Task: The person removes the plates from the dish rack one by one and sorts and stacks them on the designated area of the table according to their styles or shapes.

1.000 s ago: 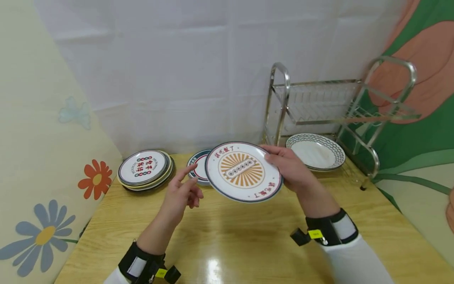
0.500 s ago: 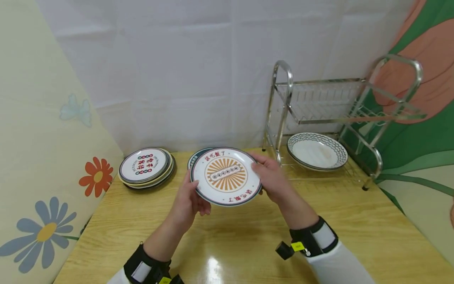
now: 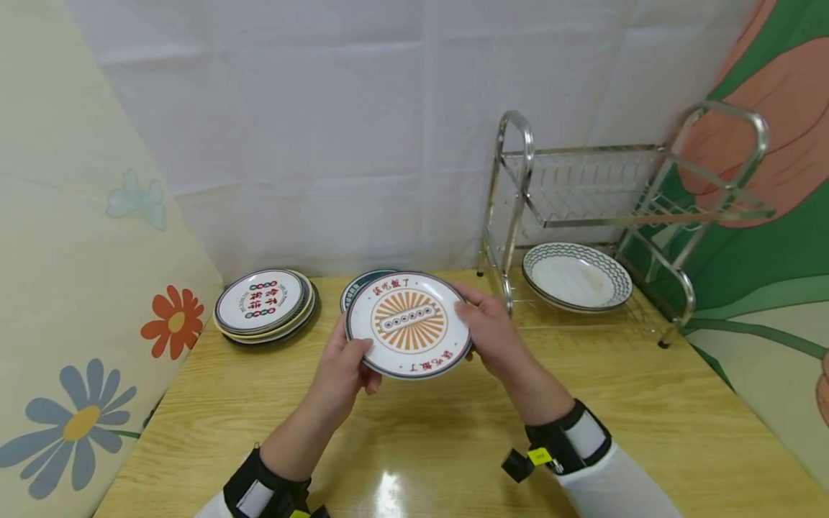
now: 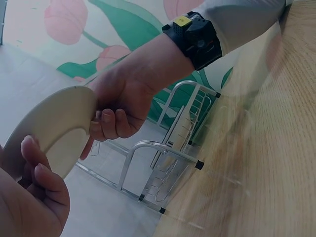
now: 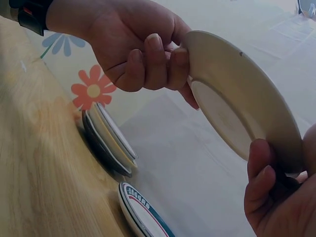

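Above the table, both hands hold a white plate (image 3: 409,325) with an orange sunburst, red characters and a dark rim. The left hand (image 3: 343,363) pinches its left edge, thumb on top and fingers below. At the right edge, the right hand (image 3: 492,327) grips it the same way. The plate's pale underside (image 5: 237,106) shows in the right wrist view, with a small dark mark near its edge. Behind the held plate, a teal-rimmed plate (image 3: 352,288) lies on the table, mostly hidden in the head view.
A stack of several plates (image 3: 262,306) stands at the table's back left. A two-tier metal dish rack (image 3: 514,208) stands at the back right, with a wavy-rimmed dish (image 3: 576,277) on its lower level. A white cloth (image 3: 311,144) hangs behind the wooden table (image 3: 440,446).
The left hand has gone from free, with its fingers spread, to gripping the plate's left edge. The right hand has brought the plate left and slightly down.
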Demonstrator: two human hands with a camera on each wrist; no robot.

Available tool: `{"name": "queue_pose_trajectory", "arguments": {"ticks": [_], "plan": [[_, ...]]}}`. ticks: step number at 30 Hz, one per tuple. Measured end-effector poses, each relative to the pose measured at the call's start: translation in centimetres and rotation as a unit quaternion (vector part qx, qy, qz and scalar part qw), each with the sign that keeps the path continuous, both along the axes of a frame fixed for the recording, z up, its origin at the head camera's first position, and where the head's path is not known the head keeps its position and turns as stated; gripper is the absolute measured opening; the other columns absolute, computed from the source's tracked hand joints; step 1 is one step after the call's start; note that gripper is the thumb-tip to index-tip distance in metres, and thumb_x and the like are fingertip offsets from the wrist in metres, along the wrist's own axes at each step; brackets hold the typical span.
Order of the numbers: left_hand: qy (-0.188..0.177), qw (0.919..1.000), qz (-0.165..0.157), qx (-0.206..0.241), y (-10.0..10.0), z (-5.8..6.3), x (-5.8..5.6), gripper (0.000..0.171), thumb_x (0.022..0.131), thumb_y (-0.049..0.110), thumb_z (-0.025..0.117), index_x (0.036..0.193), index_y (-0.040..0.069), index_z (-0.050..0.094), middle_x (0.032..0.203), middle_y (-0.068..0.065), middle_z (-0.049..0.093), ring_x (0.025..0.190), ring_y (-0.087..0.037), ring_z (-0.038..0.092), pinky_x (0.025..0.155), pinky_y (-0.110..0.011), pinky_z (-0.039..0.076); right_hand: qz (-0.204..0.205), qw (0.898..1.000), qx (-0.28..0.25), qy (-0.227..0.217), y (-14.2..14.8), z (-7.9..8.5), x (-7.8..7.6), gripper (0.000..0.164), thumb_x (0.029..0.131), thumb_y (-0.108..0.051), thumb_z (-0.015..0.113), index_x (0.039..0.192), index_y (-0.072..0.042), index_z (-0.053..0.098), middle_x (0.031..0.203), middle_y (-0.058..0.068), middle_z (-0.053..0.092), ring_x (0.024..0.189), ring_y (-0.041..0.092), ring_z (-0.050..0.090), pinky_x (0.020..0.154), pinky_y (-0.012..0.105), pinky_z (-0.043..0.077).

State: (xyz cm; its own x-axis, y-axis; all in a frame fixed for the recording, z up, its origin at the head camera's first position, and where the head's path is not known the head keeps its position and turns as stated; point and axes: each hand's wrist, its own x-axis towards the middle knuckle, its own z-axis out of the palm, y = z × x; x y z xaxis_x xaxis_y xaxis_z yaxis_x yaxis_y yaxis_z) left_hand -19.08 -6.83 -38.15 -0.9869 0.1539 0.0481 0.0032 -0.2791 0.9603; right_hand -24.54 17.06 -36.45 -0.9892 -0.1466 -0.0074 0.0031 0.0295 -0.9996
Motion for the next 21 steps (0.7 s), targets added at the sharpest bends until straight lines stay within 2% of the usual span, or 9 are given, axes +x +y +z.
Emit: {"name": "queue_pose_trajectory", "arguments": {"ticks": [6,9,13,17,21], "plan": [[0.025,0.9986,0.037,-0.028,0.3,-0.1,-0.1,0.056,0.100,0.002,0.039,0.154,0.018,0.034,0.080,-0.001,0.072,0.043,-0.013,0.045,0.042,-0.023,0.038,0.016,0.999,-0.030,-0.008,0.3,0.1,0.4,0.046,0.109,-0.021,0.044,0.155,-0.014,0.045,0.072,0.000,0.070,0.045,0.010,0.054,0.041,0.024,0.043],[0.017,0.9979,0.056,-0.028,0.2,0.1,-0.3,0.058,0.101,0.002,0.042,0.155,0.020,0.032,0.076,-0.001,0.072,0.042,-0.011,0.044,0.042,-0.023,0.037,0.035,0.998,-0.045,-0.001,0.5,0.2,0.6,0.048,0.110,-0.023,0.044,0.158,-0.018,0.041,0.071,-0.001,0.070,0.045,0.011,0.056,0.042,0.024,0.044],[0.004,0.9968,0.076,-0.025,0.1,0.7,-0.9,0.059,0.101,0.003,0.044,0.155,0.023,0.030,0.072,0.000,0.071,0.040,-0.011,0.043,0.042,-0.022,0.036,0.060,0.996,-0.059,0.015,0.8,0.4,1.0,0.051,0.110,-0.024,0.041,0.160,-0.013,0.036,0.065,-0.001,0.067,0.045,0.012,0.058,0.043,0.023,0.046],[0.014,0.9945,0.101,-0.027,-0.2,1.3,-2.8,0.056,0.100,0.005,0.046,0.152,0.022,0.034,0.069,0.000,0.071,0.038,-0.011,0.043,0.040,-0.023,0.035,0.061,0.996,-0.057,0.042,1.4,0.8,1.3,0.051,0.110,-0.022,0.040,0.159,-0.007,0.035,0.062,-0.003,0.062,0.045,0.011,0.058,0.043,0.022,0.046],[0.009,0.9897,0.136,-0.045,-0.8,1.8,-5.8,0.056,0.100,0.008,0.050,0.152,0.020,0.034,0.068,0.000,0.069,0.039,-0.010,0.043,0.040,-0.023,0.037,0.055,0.995,-0.050,0.068,2.1,1.4,1.4,0.049,0.110,-0.021,0.040,0.157,-0.006,0.037,0.063,-0.004,0.061,0.046,0.010,0.058,0.043,0.022,0.046]]}}
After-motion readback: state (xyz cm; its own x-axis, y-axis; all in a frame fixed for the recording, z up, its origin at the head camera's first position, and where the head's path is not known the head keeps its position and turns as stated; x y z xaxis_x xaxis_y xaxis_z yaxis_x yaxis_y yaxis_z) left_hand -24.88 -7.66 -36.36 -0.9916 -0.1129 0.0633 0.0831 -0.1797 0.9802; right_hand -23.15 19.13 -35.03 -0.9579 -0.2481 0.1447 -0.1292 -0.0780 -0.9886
